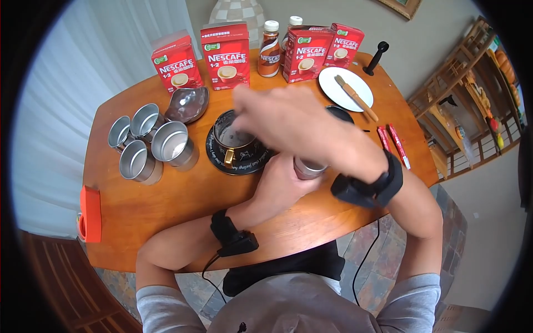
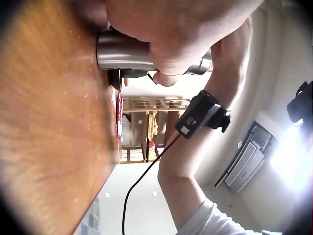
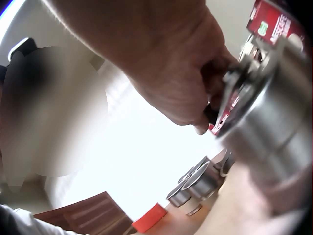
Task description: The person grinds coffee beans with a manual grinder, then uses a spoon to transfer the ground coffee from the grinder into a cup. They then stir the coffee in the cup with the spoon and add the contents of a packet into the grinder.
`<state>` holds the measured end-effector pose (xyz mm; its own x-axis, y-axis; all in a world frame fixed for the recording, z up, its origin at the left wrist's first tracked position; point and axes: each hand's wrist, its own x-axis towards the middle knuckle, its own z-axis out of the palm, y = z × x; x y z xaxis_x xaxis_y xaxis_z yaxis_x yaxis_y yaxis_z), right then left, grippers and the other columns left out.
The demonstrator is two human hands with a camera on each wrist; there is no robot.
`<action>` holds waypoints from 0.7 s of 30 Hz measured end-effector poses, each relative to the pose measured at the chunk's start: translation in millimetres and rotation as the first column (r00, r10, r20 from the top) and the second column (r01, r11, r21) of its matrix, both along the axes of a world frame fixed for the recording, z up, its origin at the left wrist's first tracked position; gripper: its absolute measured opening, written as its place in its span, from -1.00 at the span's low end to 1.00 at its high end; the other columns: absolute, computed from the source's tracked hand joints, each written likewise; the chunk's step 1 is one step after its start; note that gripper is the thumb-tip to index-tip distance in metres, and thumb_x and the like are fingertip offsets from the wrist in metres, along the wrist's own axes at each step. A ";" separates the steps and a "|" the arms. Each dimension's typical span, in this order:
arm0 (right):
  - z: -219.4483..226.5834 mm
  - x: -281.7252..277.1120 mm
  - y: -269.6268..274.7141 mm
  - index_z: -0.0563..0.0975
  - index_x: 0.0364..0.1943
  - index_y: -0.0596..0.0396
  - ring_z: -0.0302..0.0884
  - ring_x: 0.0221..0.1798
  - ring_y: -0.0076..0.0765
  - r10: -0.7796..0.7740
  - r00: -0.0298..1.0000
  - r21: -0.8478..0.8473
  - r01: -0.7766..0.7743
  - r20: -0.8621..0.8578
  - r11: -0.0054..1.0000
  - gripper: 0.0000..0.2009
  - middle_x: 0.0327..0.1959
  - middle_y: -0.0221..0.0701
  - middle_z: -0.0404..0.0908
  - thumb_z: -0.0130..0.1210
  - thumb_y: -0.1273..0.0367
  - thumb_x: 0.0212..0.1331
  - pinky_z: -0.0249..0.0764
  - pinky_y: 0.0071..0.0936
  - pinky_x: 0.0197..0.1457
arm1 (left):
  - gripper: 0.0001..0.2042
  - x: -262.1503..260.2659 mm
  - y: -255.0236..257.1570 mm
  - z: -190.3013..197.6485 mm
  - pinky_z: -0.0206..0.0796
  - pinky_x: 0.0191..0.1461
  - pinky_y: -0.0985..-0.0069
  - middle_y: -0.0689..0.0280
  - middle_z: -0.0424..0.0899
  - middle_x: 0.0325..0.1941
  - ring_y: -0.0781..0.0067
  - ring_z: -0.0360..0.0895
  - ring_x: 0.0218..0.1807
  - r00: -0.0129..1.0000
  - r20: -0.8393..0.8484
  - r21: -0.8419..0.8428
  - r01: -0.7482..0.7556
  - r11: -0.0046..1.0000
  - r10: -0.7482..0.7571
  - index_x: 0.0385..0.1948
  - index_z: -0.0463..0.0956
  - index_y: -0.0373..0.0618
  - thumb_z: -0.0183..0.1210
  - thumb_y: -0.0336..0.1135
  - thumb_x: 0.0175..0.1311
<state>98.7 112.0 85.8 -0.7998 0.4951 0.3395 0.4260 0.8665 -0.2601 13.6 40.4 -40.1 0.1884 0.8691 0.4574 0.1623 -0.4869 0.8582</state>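
My left hand (image 1: 277, 186) is wrapped around the steel body of a hand coffee grinder (image 2: 124, 55), which stands upright close over the table. Above it my right hand (image 1: 288, 114), blurred, holds the dark knob (image 3: 212, 113) of the grinder's metal crank, plainest in the right wrist view. In the head view the right hand and forearm hide most of the grinder. Just left of the hands, a black cup (image 1: 244, 154) with a gold handle stands on a black saucer (image 1: 217, 157) with white lettering. The right fingers overlap the cup's rim in that view.
Several metal cups (image 1: 172, 141) cluster at the left by a dark bowl (image 1: 189, 105). Red Nescafe boxes (image 1: 225, 58) and bottles (image 1: 269, 53) line the back. A white plate (image 1: 333, 91) bears a brush (image 1: 355, 97); red sachets (image 1: 397, 145) lie right. An orange object (image 1: 91, 213) stands front left.
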 end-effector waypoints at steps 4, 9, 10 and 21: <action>0.5 50.9 25.4 0.45 -0.03 0.10 0.68 -0.22 0.22 -0.312 0.948 0.031 0.310 0.063 0.950 -0.76 -0.36 -0.09 0.70 0.15 0.24 0.48 0.53 0.05 -0.20 | -0.53 -2.4 -11.5 26.4 0.49 0.13 0.40 0.20 0.71 -0.10 0.45 0.66 -0.04 1.000 0.024 -0.284 0.016 0.959 -0.010 0.05 0.49 -0.19 0.52 -0.34 0.16; 20.3 131.4 -28.4 0.47 -0.03 0.11 0.70 -0.17 0.19 -0.474 0.874 -0.110 0.484 0.107 0.868 -0.79 -0.35 -0.07 0.70 0.15 0.28 0.48 0.54 0.02 -0.11 | -0.52 -1.5 -11.6 22.8 0.49 0.12 0.41 0.21 0.70 -0.12 0.45 0.67 -0.05 0.999 0.047 -0.261 0.004 0.965 0.008 0.05 0.49 -0.17 0.53 -0.33 0.15; 27.7 139.2 -46.4 0.47 -0.05 0.10 0.71 -0.17 0.17 -0.490 0.851 -0.132 0.516 0.187 0.846 -0.80 -0.34 -0.09 0.70 0.18 0.30 0.46 0.55 0.00 -0.13 | -0.52 -1.5 -11.2 22.8 0.49 0.12 0.41 0.22 0.70 -0.12 0.45 0.67 -0.05 0.999 0.050 -0.264 0.007 0.964 0.006 0.05 0.49 -0.17 0.54 -0.33 0.15; 24.9 59.8 -137.0 0.49 -0.08 0.09 0.66 -0.49 -0.09 0.075 0.991 -0.166 -0.055 0.113 0.985 -0.70 -0.39 -0.25 0.57 0.28 0.42 0.11 0.49 -0.17 -0.53 | -0.56 -1.3 -12.1 25.9 0.48 0.07 0.51 0.35 0.70 -0.10 0.58 0.59 -0.07 0.993 0.106 -0.369 0.080 0.926 -0.043 0.00 0.49 -0.17 0.55 -0.41 0.16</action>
